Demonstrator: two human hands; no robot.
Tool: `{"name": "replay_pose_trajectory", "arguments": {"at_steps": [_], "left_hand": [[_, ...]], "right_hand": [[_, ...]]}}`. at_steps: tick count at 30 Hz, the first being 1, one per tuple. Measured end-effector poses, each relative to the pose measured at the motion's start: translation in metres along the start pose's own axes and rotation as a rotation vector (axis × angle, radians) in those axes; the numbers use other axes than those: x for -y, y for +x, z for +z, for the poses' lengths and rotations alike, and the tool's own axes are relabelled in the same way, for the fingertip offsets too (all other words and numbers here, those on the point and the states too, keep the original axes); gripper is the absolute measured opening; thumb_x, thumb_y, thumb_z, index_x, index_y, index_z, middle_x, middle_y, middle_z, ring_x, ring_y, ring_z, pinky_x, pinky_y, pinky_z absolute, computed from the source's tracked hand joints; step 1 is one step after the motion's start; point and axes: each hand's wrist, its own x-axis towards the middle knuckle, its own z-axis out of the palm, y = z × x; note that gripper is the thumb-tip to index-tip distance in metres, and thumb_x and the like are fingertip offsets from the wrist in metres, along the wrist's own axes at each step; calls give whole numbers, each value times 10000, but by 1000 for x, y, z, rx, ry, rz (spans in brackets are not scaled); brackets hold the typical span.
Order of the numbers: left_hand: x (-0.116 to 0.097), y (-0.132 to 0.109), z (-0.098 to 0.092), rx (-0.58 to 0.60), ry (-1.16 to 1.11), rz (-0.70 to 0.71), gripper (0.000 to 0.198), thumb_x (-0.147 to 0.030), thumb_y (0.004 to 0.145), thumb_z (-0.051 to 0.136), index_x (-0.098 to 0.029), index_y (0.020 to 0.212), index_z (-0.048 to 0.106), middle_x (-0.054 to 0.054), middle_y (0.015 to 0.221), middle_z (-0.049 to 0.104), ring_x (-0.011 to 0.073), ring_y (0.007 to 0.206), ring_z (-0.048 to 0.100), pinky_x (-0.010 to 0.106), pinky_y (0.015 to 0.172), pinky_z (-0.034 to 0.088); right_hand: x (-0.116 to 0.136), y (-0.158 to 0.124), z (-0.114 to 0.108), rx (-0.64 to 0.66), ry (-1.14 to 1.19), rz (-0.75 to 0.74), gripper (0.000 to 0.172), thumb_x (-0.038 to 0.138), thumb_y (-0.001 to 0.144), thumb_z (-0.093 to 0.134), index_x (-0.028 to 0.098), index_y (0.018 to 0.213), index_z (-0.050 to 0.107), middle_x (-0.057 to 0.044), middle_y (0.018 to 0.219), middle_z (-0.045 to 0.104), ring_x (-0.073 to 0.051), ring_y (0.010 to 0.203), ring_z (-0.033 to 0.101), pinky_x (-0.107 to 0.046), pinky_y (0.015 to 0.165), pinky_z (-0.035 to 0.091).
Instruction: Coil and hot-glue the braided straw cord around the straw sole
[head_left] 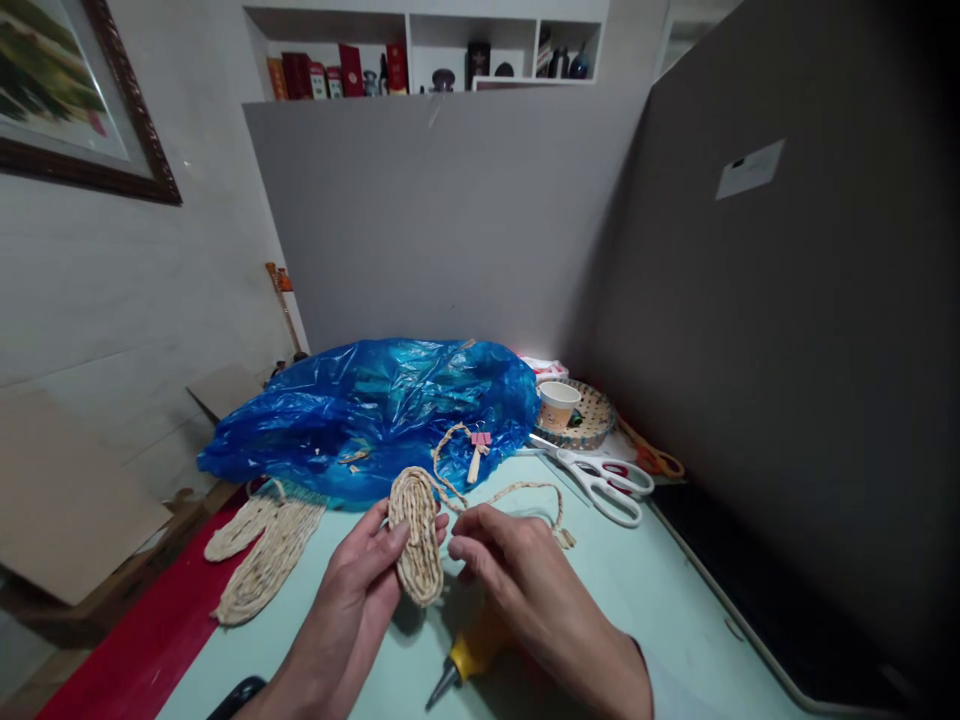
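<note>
My left hand (367, 580) is wrapped round an oval coil of braided straw (417, 540), with the thumb on its face. Just right of it, my right hand (517, 570) has its fingers curled together; whether something is pinched in them is hidden. A straw braid (442, 455) loops up behind the coil to a pink binder clip (481, 438), and another stretch of braid (551, 487) curves out behind my right hand. Below that hand lies a yellow glue gun (471, 650) with a dark nozzle, partly covered by my wrist.
A big blue plastic bag (375, 400) lies across the back. Two straw soles (270, 560) are at the left. White-handled scissors (600, 480), orange-handled scissors (652, 450) and a woven tray (596, 415) with a paper cup (559, 405) are at the right. Grey panels (450, 220) stand behind.
</note>
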Motion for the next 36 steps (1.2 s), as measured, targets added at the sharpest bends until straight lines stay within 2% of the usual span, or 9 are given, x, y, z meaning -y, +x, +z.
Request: {"name": "replay_pose_trajectory", "arguments": {"at_steps": [3,5,10,12,14,17,23,30,36], "left_hand": [[3,-4,6,32,-27,-3,508,-188,864,701,-216,1353,564,87,1220,744,249,1205,649,373,1069,460],[5,-7,9,56,-20,4,475,-202,862,699,-221,1326,595,86,1264,724,255,1251,614,371,1087,439],[5,-2,4,23,78,147,476,-340,739,798,-211,1187,702,110,1269,716,319,1272,580,401,1043,471],[2,5,-4,-28,117,215,478,-354,656,855,-192,1092,746,113,1159,751,308,1172,637,365,950,529],[-2,12,-12,-79,177,245,436,-296,621,898,-190,1024,768,57,942,765,213,915,701,262,788,558],[-7,15,-19,-106,267,252,350,-302,585,930,-179,875,778,-20,676,695,106,616,609,161,604,499],[-2,7,-14,-39,418,196,290,-360,635,896,-164,773,733,-17,496,642,94,476,563,145,460,425],[7,3,-11,54,445,195,370,-492,780,756,-194,667,568,-136,372,345,17,255,285,117,306,241],[0,0,-9,52,434,189,389,-510,779,750,-205,684,528,-123,484,458,-10,280,200,110,273,241]], "right_hand": [[3,-3,8,26,33,50,142,315,936,601,198,1007,642,-37,819,727,-217,773,655,-294,673,419],[2,-3,13,49,71,71,227,272,877,660,189,1083,616,-10,751,706,-205,702,643,-278,612,408],[-6,6,7,-41,130,86,149,275,871,636,196,988,587,27,685,620,-176,640,588,-274,588,397],[-11,11,-2,-121,129,91,148,303,890,605,199,984,557,28,694,584,-176,647,571,-284,606,401],[-17,15,-12,-174,132,87,177,324,881,609,202,987,536,37,683,556,-174,634,561,-287,601,403],[-22,19,-24,-165,161,65,208,350,854,636,201,972,549,44,654,551,-168,602,550,-280,576,405],[-16,15,-29,-74,217,17,211,335,848,652,188,994,613,33,663,602,-160,624,552,-264,587,404],[-7,9,-27,-34,167,11,137,289,847,663,176,922,645,53,625,539,-143,604,490,-253,553,335],[-8,9,-25,8,106,4,126,261,865,653,170,950,676,46,635,571,-146,616,507,-257,573,336]]}}
